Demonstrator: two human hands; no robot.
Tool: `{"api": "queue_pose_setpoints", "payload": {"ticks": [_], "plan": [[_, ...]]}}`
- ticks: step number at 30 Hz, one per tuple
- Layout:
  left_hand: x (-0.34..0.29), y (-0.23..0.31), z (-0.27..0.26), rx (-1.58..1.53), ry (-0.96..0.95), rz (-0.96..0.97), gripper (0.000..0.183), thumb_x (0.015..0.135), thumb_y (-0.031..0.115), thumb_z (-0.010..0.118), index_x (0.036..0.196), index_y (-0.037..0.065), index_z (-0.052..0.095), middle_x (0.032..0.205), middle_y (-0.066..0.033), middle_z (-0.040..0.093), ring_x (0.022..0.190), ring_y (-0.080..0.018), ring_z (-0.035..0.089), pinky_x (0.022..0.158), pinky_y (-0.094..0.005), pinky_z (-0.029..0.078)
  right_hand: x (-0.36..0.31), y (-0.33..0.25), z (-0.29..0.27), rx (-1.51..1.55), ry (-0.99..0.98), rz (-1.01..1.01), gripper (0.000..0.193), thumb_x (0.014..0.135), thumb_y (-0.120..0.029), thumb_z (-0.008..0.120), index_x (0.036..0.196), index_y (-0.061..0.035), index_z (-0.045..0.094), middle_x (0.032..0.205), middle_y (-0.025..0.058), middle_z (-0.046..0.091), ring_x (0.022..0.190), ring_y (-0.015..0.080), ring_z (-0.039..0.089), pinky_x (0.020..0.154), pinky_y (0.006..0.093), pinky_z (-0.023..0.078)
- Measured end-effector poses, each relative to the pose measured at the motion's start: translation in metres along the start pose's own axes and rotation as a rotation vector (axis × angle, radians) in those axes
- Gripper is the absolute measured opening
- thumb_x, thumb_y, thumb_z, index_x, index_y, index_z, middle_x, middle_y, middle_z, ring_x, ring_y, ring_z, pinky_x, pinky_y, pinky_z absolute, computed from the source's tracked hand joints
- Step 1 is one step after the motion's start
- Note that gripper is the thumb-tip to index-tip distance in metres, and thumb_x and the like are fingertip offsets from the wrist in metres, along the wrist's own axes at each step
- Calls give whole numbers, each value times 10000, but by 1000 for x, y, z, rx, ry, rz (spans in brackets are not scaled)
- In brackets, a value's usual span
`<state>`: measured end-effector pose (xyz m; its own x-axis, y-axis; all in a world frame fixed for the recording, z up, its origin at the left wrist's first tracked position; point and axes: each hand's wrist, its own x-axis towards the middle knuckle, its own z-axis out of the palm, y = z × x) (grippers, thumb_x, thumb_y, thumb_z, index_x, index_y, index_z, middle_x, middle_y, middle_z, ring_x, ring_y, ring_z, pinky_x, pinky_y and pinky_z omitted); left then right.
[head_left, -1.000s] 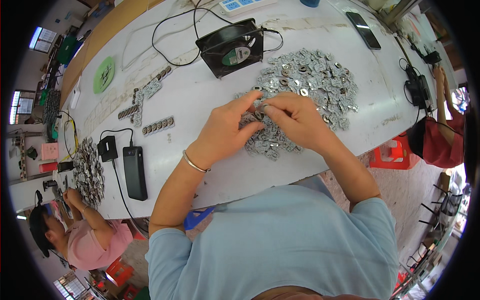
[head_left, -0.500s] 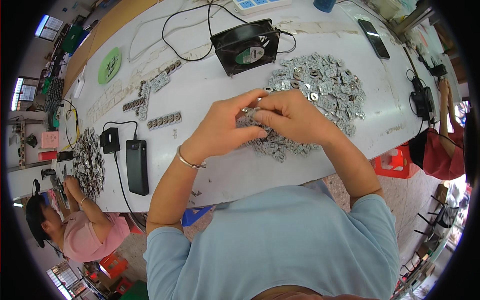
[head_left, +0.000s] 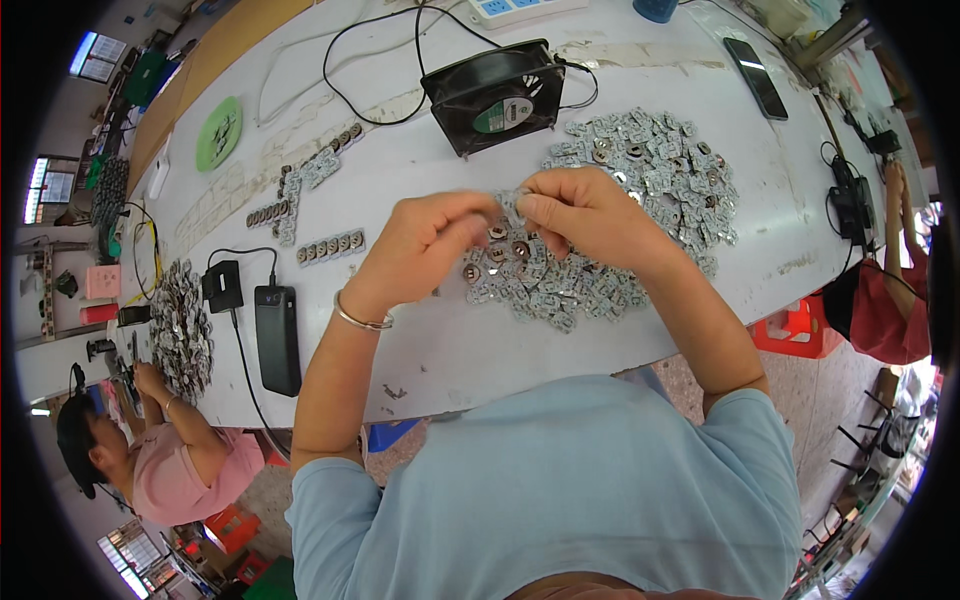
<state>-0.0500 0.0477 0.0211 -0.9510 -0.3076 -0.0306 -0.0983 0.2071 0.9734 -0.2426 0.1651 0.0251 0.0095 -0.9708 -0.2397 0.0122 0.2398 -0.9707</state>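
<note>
Between the thumb and forefinger of our right hand (head_left: 590, 215) we pinch a small pale-grey metal piece (head_left: 507, 204), at the left side of a loose pile (head_left: 590, 285) of similar pieces, some ringed in copper-brown. Our left hand (head_left: 422, 240) is just beside it, fingers curled and blurred; we cannot tell whether they hold anything. Our smudged white table (head_left: 480, 350) stretches from its near edge up to the pile, leaving us room leftward toward a black power bank (head_left: 277, 340). Farther lie a row of pieces (head_left: 330, 247), a black fan (head_left: 495, 100) and, far right, a phone (head_left: 755, 78). Off left sits a co-worker (head_left: 195, 465) in pink.
</note>
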Motion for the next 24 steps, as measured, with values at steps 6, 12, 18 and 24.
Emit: {"api": "queue_pose_setpoints", "payload": {"ticks": [6,12,18,24], "plan": [[5,2,14,651,409,244,303,846,16,645,1147,20,612,750,-76,621,587,-148,566,564,-273,465,8,-4,7,-96,157,-11,263,902,-185,570,727,11,574,584,31,531,512,90,501,496,272,422],[11,-9,8,911,458,515,339,776,-18,692,1108,16,629,695,-97,613,568,-232,570,524,-322,451,13,-1,10,-188,174,-98,265,894,-173,566,723,30,565,560,48,520,504,99,477,494,292,410],[13,-17,3,940,472,561,330,777,-41,667,1102,0,628,697,-103,615,565,-235,575,524,-329,454,16,-8,13,-151,181,-21,265,894,-171,563,722,30,564,551,55,515,496,110,472,487,311,398],[19,-27,0,888,562,502,284,779,15,678,1059,30,633,700,-74,619,550,-222,573,501,-321,452,31,-4,15,-234,276,-109,277,879,-193,578,726,38,574,556,84,525,491,124,473,488,320,396]]}}
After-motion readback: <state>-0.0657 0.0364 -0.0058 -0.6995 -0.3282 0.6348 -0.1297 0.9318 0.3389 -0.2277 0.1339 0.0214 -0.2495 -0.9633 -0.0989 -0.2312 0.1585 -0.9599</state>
